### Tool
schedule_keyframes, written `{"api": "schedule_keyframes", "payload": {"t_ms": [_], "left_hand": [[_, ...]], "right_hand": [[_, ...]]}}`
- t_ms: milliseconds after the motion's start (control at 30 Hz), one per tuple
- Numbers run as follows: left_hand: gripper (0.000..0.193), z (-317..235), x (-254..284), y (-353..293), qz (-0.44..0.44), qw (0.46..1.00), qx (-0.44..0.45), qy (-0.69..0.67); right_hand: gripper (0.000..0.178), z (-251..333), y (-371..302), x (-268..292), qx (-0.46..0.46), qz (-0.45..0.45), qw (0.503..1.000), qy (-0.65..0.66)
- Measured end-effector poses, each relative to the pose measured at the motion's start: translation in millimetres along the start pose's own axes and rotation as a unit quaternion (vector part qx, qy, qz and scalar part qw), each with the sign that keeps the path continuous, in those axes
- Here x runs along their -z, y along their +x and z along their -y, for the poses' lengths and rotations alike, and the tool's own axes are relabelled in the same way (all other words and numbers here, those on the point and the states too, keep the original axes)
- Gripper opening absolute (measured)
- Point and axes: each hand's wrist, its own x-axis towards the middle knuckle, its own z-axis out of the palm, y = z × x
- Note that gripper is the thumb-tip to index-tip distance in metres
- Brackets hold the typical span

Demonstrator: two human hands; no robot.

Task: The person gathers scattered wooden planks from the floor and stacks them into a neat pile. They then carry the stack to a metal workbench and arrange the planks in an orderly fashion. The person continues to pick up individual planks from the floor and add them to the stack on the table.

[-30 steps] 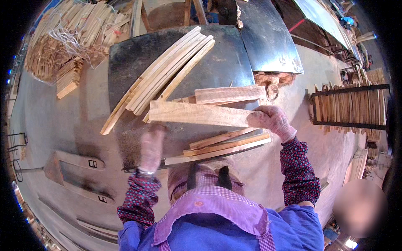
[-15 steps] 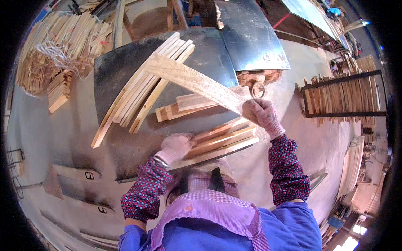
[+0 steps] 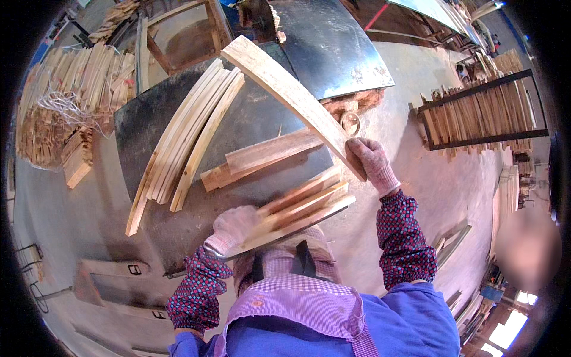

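My left hand (image 3: 233, 229) is blurred, as are the ends of the strips (image 3: 303, 205) beside it; I can't tell whether it grips them. The board (image 3: 291, 95) in my right hand (image 3: 373, 163) covers the right end of the plank (image 3: 273, 150) and part of the worktop (image 3: 259, 119). Another person's face (image 3: 529, 250) is blurred out. The lower edge cuts off my shirt (image 3: 410, 321) and apron (image 3: 297, 300).

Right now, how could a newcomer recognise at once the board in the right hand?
Find the nearest dark tabletop. At its right, the gloved right hand grips one end of a pale board. Unlike the neighbouring boards, it slants from near right to far left.
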Motion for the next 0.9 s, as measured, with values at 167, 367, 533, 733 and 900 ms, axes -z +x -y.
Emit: {"api": "schedule_keyframes", "payload": {"t_ms": [167, 367, 533, 733, 900], "left_hand": [[0.053, -44, 40, -13, 0.125, 0.991, 0.005, 0.039], [0.052, -41, 24, -30, 0.022, 0.996, -0.008, 0.082], [0.061, -16, 15, -48, -0.198, 0.973, -0.054, 0.101], [0.061, 0, 0, -36, -0.108, 0.983, 0.007, 0.152], [0.066, -4, 6, -36, -0.105, 0.986, 0.026, 0.13]], "right_hand": [[0.037, -2, 20, -1, 0.045, 0.027, 0.999, -0.011], [0.04, 14, 30, -12, 0.047, 0.018, 0.999, 0.002], [0.041, 17, 49, -9, 0.127, -0.019, 0.992, -0.007], [0.033, 53, 93, -15, 0.266, 0.011, 0.915, -0.305], [0.031, 83, 126, -41, 0.403, 0.051, 0.781, -0.474]]}}
